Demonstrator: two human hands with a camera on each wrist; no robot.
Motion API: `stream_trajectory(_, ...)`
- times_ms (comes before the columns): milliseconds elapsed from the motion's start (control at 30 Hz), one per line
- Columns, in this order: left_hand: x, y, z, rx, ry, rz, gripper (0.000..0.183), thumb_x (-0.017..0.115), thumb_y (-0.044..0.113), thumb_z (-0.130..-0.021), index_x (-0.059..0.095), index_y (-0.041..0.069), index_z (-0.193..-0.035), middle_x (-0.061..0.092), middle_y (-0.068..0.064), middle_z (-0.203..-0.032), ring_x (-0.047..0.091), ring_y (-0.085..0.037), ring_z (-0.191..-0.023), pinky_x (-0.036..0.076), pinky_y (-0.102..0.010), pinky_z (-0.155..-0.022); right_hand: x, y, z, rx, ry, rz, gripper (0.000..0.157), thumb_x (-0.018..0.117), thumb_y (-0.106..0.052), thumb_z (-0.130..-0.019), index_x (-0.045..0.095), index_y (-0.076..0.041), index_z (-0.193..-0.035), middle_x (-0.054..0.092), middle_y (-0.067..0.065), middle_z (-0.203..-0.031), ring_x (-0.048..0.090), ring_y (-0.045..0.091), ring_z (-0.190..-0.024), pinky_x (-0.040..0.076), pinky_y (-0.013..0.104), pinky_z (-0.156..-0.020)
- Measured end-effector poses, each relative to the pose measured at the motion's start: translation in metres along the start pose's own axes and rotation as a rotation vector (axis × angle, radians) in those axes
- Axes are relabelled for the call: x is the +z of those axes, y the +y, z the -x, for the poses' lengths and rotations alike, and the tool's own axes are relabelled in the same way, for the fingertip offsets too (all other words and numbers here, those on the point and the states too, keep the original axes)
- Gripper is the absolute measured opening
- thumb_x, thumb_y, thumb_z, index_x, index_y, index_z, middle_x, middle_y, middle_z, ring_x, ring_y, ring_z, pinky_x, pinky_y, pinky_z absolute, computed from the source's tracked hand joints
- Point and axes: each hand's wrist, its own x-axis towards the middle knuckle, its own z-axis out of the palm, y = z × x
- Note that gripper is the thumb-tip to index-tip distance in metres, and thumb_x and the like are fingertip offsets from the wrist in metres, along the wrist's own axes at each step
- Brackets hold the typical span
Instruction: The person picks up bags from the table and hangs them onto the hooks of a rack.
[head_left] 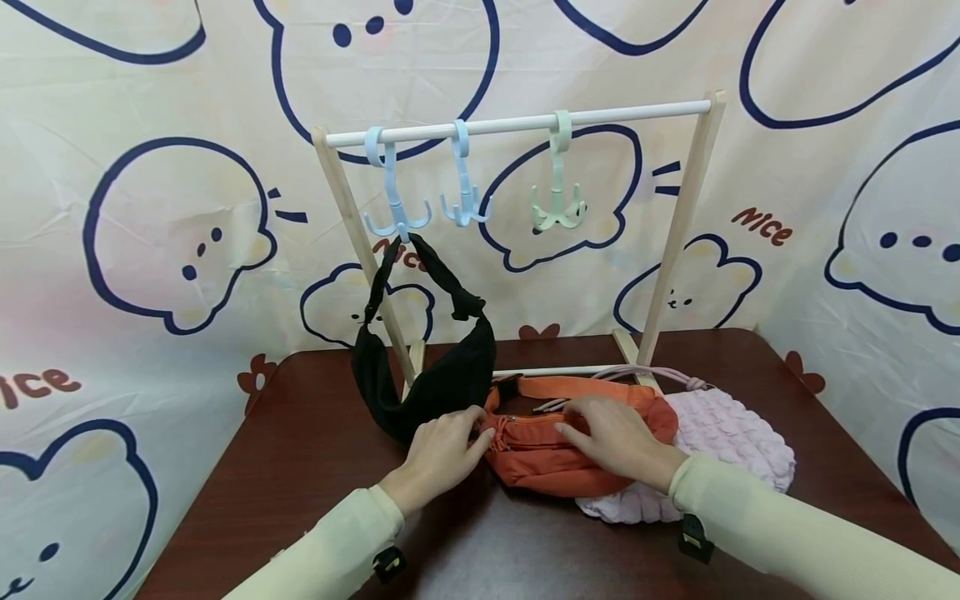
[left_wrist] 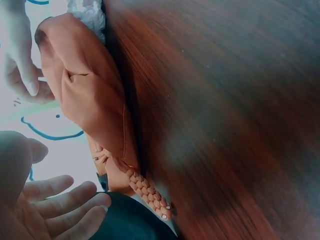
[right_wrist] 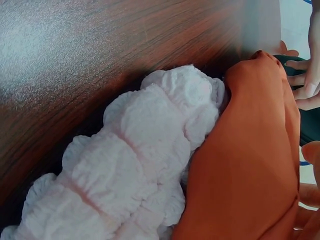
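An orange waist bag (head_left: 540, 454) with a front zip lies on the table, partly over a pink puffy drawstring bag (head_left: 738, 437). My left hand (head_left: 442, 450) is at the orange bag's left end; in the left wrist view its fingers (left_wrist: 75, 205) are spread and loosely bent, with nothing between them. Over the orange bag's upper right part hovers my right hand (head_left: 618, 433), fingers relaxed and thumb toward the zip. An orange braided cord (left_wrist: 150, 195) hangs from the bag's end. Beside my left hand, a black bag (head_left: 450, 379) hangs by its strap from a blue hook (head_left: 397, 196).
A wooden rack with a white rod (head_left: 630, 113) stands at the back of the brown table (head_left: 300, 467). Another blue hook (head_left: 463, 179) and a pale green hook (head_left: 558, 175) hang from the rod. A cartoon-print curtain (head_left: 180, 225) surrounds the table.
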Motion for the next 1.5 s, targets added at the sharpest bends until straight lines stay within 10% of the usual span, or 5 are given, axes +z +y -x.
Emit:
stream_trajectory(667,0.007,-0.013,-0.017,-0.101,-0.049,0.02,0.028,0.064,0.033,-0.099,0.068,0.013,-0.118,0.074,-0.004,-0.095,0.058,-0.01,-0.062,0.042,-0.029,-0.051,-0.002,0.001,-0.002,0.006,0.0,-0.011,0.023,0.069,-0.034,-0.095,0.073,-0.014,-0.106,0.067,-0.003,-0.088,0.05,0.008,-0.07,0.041,0.026,-0.053)
stream_trajectory(1500,0.008,-0.026,-0.031,-0.202,-0.106,0.062,0.042,0.059,0.033,-0.102,0.057,0.009,-0.136,0.07,-0.009,-0.098,0.051,-0.012,-0.051,0.039,-0.029,-0.046,-0.024,0.008,-0.01,0.043,0.003,0.029,0.036,0.066,-0.036,-0.097,0.072,-0.007,-0.118,0.074,0.009,-0.113,0.071,0.026,-0.101,0.057,0.045,-0.075)
